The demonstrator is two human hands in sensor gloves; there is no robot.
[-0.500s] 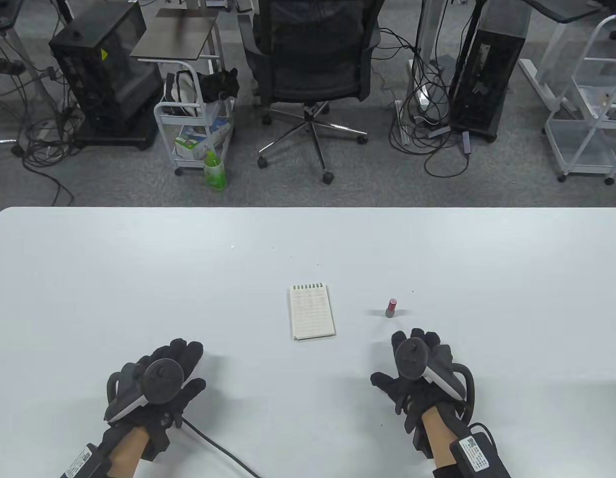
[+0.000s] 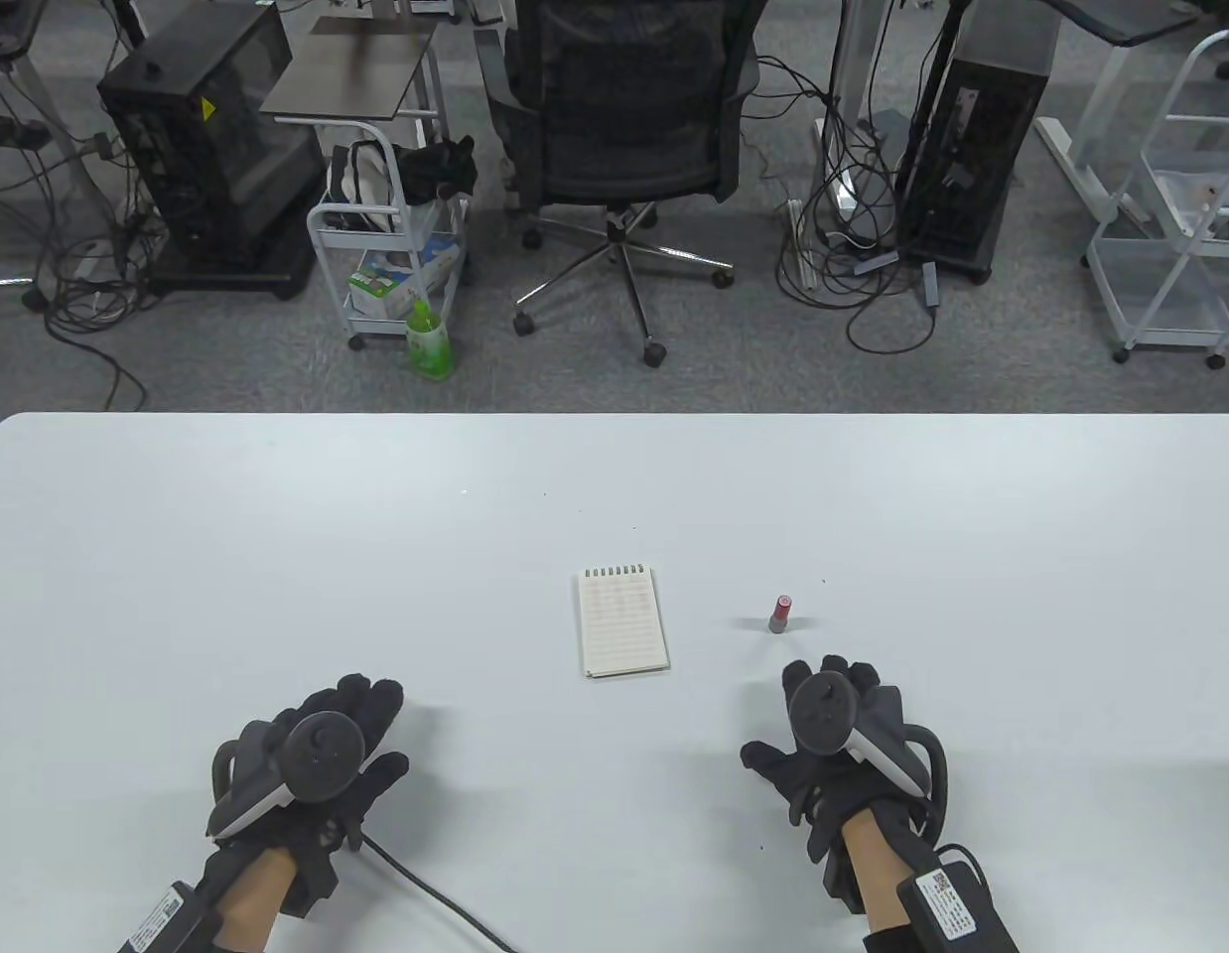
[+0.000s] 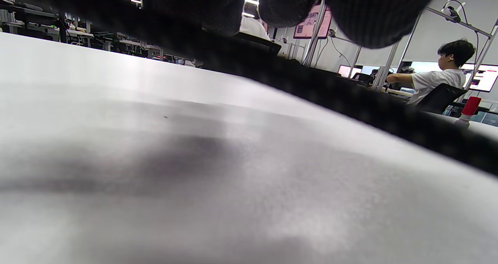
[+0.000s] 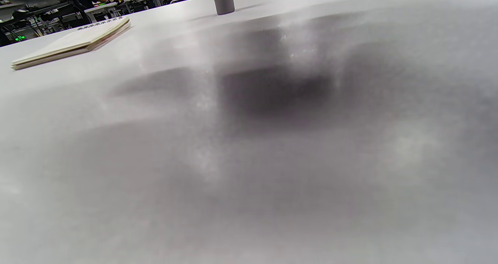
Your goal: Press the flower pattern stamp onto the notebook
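A small spiral notebook point(image 2: 622, 622) lies open on the white table point(image 2: 277, 556), near the middle; it also shows in the right wrist view point(image 4: 74, 42). A small stamp point(image 2: 780, 613) with a red top and grey base stands upright to the right of it; its grey base shows in the right wrist view point(image 4: 224, 1) and its red top in the left wrist view point(image 3: 469, 109). My left hand point(image 2: 346, 725) rests flat on the table at the lower left, empty. My right hand point(image 2: 823, 715) rests flat just below the stamp, empty and not touching it.
A black cable point(image 2: 436, 893) runs from my left hand to the table's front edge. Beyond the far edge stand an office chair point(image 2: 624, 119), a white cart point(image 2: 391, 258) and computer towers.
Both hands have barely shifted; the left one has moved very slightly down and left. The notebook and stamp have not moved.
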